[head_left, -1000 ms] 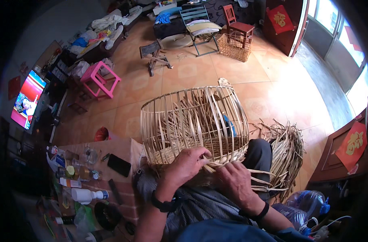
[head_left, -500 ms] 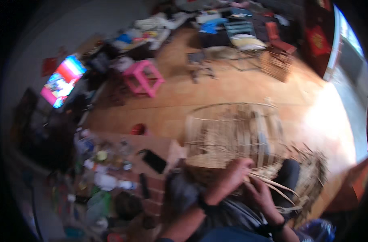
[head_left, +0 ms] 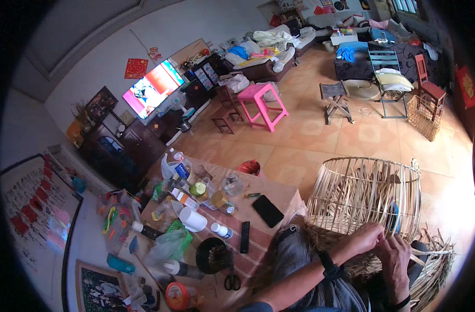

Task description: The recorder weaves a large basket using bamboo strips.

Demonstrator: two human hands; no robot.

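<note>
My left hand (head_left: 366, 239) and my right hand (head_left: 395, 256) meet over my lap, fingertips pinched close together. Pale, flat plant strips (head_left: 426, 253) run out from my right hand toward the right; the exact spot where the fingers grip them is hidden. Just beyond both hands stands a round, open-work wicker basket (head_left: 326, 200), with thin upright ribs and a hoop at its far side. Dry strips lie inside it. A loose heap of dry straw-like strips (head_left: 438, 270) spreads beside my right knee.
At my left a low table (head_left: 287, 195) carries a black phone (head_left: 268, 211), a remote (head_left: 245, 237), scissors (head_left: 232, 282), bottles and jars. Farther off stand a pink stool (head_left: 263, 104), a folding stool (head_left: 334, 99), a green folding chair (head_left: 386, 78) and a wicker basket (head_left: 426, 118).
The view has swung left, so the room, basket and hands sit farther right in it. Both hands stay together with the strips. The picture has become sharper.
</note>
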